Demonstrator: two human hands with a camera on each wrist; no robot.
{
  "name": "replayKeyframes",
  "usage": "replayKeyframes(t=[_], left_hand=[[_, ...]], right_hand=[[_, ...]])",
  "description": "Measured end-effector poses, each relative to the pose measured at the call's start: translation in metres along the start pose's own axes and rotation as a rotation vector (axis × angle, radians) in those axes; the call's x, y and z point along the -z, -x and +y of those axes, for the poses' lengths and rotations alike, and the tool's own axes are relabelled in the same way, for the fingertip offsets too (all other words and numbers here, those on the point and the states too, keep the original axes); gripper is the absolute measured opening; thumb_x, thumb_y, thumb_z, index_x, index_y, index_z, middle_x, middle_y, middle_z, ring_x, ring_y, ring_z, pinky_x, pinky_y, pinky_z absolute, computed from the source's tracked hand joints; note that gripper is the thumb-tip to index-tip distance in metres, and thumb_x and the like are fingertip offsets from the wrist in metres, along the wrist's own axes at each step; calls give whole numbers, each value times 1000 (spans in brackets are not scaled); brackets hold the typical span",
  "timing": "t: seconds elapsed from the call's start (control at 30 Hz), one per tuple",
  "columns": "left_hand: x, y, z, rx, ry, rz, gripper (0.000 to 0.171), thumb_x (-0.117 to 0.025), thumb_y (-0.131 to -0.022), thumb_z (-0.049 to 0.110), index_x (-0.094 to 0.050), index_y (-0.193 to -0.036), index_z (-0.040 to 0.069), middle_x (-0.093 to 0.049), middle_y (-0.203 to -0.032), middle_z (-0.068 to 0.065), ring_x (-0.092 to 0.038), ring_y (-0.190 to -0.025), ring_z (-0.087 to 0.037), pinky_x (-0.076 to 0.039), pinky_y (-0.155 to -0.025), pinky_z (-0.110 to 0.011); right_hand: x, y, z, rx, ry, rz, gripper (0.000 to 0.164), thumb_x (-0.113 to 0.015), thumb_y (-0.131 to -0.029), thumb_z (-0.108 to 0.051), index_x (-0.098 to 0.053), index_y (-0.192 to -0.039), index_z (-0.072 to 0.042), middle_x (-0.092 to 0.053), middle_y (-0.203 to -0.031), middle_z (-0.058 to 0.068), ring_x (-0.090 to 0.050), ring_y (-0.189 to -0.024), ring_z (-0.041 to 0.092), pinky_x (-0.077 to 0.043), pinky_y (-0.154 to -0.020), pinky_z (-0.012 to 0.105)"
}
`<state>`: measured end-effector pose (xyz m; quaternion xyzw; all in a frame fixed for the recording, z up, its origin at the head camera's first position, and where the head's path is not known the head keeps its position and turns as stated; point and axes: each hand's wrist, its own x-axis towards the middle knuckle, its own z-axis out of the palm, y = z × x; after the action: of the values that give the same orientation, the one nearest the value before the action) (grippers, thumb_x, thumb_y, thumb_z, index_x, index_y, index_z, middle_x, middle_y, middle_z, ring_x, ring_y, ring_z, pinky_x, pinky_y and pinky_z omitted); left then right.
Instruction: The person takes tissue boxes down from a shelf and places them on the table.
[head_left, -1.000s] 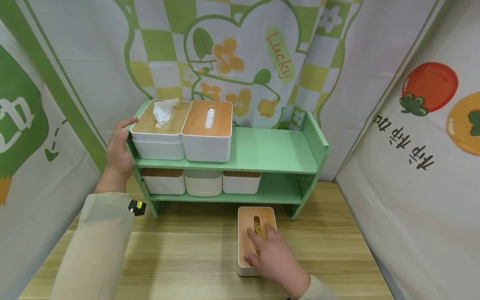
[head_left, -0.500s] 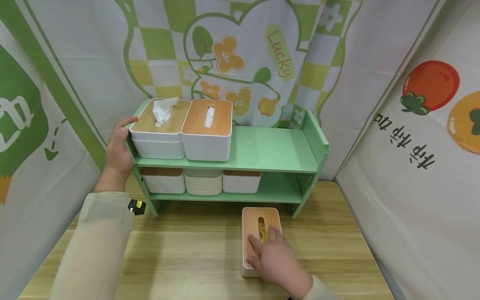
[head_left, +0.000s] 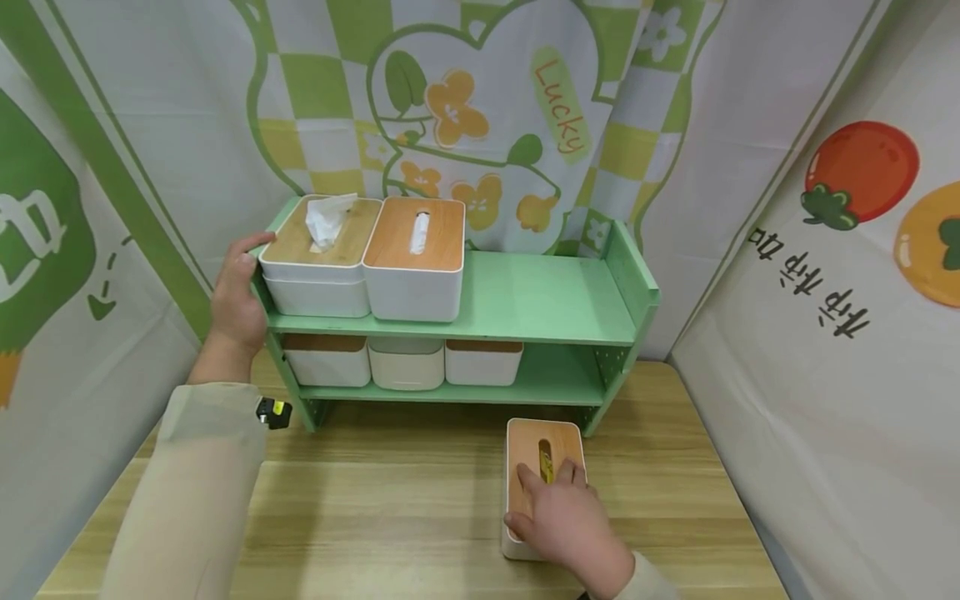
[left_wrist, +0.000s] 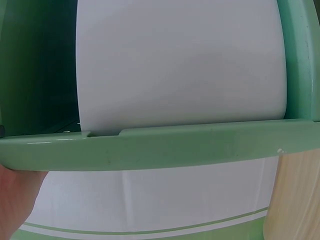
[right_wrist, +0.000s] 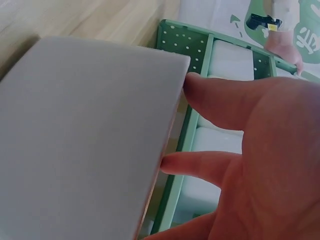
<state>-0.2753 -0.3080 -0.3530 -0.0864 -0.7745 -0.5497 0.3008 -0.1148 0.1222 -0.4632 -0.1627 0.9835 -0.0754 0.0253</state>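
My left hand [head_left: 238, 300] grips the left side panel of a green two-tier shelf [head_left: 555, 287], with fingers over its top edge. In the left wrist view, part of that hand shows beside the green panel [left_wrist: 180, 147]. On the table in front of the shelf lies a white tissue box [head_left: 525, 437] with a wooden lid, something yellow showing in its slot. My right hand [head_left: 570, 517] rests on this lid with spread fingers, the thumb at its left edge. The right wrist view shows the box's white wall [right_wrist: 90, 135] and fingertips touching its top edge.
Up on the top tier, at the left, a tissue box with a tissue sticking out [head_left: 315, 292] stands beside another wood-lidded tissue box [head_left: 415, 296]. Several small boxes [head_left: 483, 367] line the lower tier. Printed cloth walls [head_left: 480, 100] surround the wooden table [head_left: 375, 500].
The tissue box on the table has slid to the right and slightly toward me, with my right hand on its lid. My left hand has stayed on the shelf's side panel.
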Motion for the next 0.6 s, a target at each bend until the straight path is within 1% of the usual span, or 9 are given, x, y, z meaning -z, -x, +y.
replayKeyframes(t=[0.07,0.23,0.33,0.4,0.47,0.5,0.57,0.6], left_hand=[[0,0,-1,-5,1,0,55,-17,-105,30,-45,-145,4,-39,-151,-13,-29,-139,-15,-14,-113,-32],[-1,-1,-2,-15,-8,2,55,-16,-105,28,-46,-144,3,-41,-150,-13,-31,-139,-17,-15,-112,-31],[-1,-1,-2,-15,-11,0,55,-16,-105,27,-45,-144,3,-41,-150,-14,-31,-138,-17,-16,-112,-31],[-1,-1,-3,-14,-10,-2,55,-16,-105,27,-45,-144,2,-40,-150,-14,-31,-138,-16,-16,-112,-31],[-1,-1,-3,-15,-7,0,55,-16,-105,27,-45,-144,2,-40,-150,-14,-31,-138,-16,-16,-112,-31],[-1,-1,-3,-16,-11,1,55,-16,-105,27,-45,-144,2,-40,-150,-14,-31,-138,-16,-16,-112,-30],[0,-1,-3,-18,-12,6,55,-15,-105,27,-45,-144,2,-41,-150,-14,-31,-138,-16,-16,-112,-30],[0,-1,-3,-20,-10,8,55,-16,-105,26,-46,-144,2,-41,-150,-14,-31,-138,-16,-16,-111,-30]], right_hand=[[1,0,1,-5,-5,-11,63,-70,-87,-51,-62,-136,-13,-47,-118,51,-45,-113,66,-47,-79,66],[6,0,7,-47,-48,-74,57,-68,-88,-43,-60,-135,-10,-45,-120,52,-38,-117,70,-47,-79,67],[8,0,13,-71,-60,-92,49,-67,-88,-38,-60,-127,-9,-46,-115,52,-38,-116,70,-48,-72,64],[9,0,17,-84,-57,-96,44,-66,-89,-40,-58,-119,-9,-50,-106,47,-39,-114,68,-49,-65,61],[8,0,19,-92,-59,-99,46,-67,-90,-45,-55,-114,-9,-51,-93,39,-40,-113,66,-48,-62,58],[8,0,21,-95,-60,-101,49,-68,-89,-48,-54,-114,-8,-51,-90,36,-40,-112,66,-48,-63,58],[6,0,22,-98,-58,-97,56,-70,-87,-52,-52,-113,-7,-48,-87,34,-40,-112,66,-48,-64,59],[6,-1,22,-98,-59,-96,57,-71,-86,-52,-51,-113,-6,-48,-88,36,-40,-111,67,-48,-66,60]])
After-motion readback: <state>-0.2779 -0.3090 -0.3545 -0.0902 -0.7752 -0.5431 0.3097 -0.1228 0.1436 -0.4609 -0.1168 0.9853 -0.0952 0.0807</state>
